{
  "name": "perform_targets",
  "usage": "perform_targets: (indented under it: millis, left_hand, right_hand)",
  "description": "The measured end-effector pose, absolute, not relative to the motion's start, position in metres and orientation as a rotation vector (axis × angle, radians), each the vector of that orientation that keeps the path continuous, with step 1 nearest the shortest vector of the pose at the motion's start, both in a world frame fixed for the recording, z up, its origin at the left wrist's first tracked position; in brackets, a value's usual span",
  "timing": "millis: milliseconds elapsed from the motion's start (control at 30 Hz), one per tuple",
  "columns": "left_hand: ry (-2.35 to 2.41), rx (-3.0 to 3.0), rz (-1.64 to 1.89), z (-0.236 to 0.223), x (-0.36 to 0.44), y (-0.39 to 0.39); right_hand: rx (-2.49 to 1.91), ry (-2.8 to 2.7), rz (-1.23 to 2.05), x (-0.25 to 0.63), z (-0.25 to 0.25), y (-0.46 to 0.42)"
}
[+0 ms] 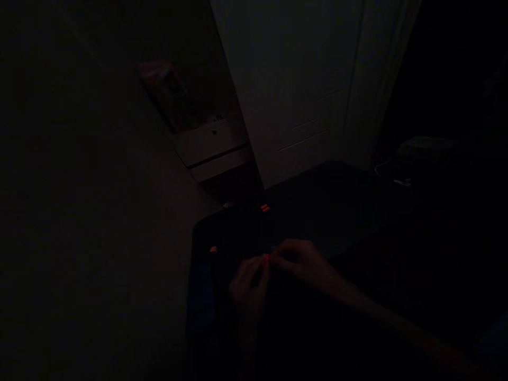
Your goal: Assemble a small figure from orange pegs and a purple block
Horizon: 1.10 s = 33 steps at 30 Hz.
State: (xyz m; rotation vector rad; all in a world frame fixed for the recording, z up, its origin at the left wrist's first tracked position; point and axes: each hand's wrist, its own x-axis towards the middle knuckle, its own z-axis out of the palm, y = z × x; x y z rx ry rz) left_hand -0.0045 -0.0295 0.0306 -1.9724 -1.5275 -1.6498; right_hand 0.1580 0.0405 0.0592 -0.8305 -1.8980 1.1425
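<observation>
The scene is very dark. Over a dark table, my left hand [249, 283] pinches a small bright red piece [266, 258] between thumb and fingertips. From the right, my right hand [298, 256] reaches in, its fingertips closed together at the same red piece. Whether the piece is one part or more cannot be made out. A little dark blue shape [273, 247] shows just behind the right fingertips. Farther back on the table lie several small red pieces [265, 208] side by side. An orange-red block [213, 249] sits to the left of my hands.
A dark blue flat object [201, 296] lies along the left edge of the table [317, 211]. Behind stand a pale door-like panel [293, 95] and a drawer unit [214, 143]. At the right back are a white cable end [402, 182] and a dim box-like shape [426, 145].
</observation>
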Motion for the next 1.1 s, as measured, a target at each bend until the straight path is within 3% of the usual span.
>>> perform_targets:
  millis: [567, 667, 867, 1100]
  left_hand:
    - [-1.391, -2.107, -1.528, 0.032, -0.005, -0.029]
    - [-1.503, -2.060, -1.588, 0.029, -0.005, -0.027]
    - [-1.903, -1.999, -1.556, 0.011, -0.018, -0.018]
    - [-2.132, -2.024, -1.536, 0.004, -0.022, -0.010]
  right_hand:
    - [-0.923, -1.889, 1.329, 0.154, 0.054, 0.046]
    - [-0.848, -1.937, 1.230, 0.160, 0.055, 0.051]
    - [-0.732, -2.182, 0.596, 0.177, 0.049, 0.077]
    - [-0.788, -2.456, 0.646, 0.173, 0.014, 0.092]
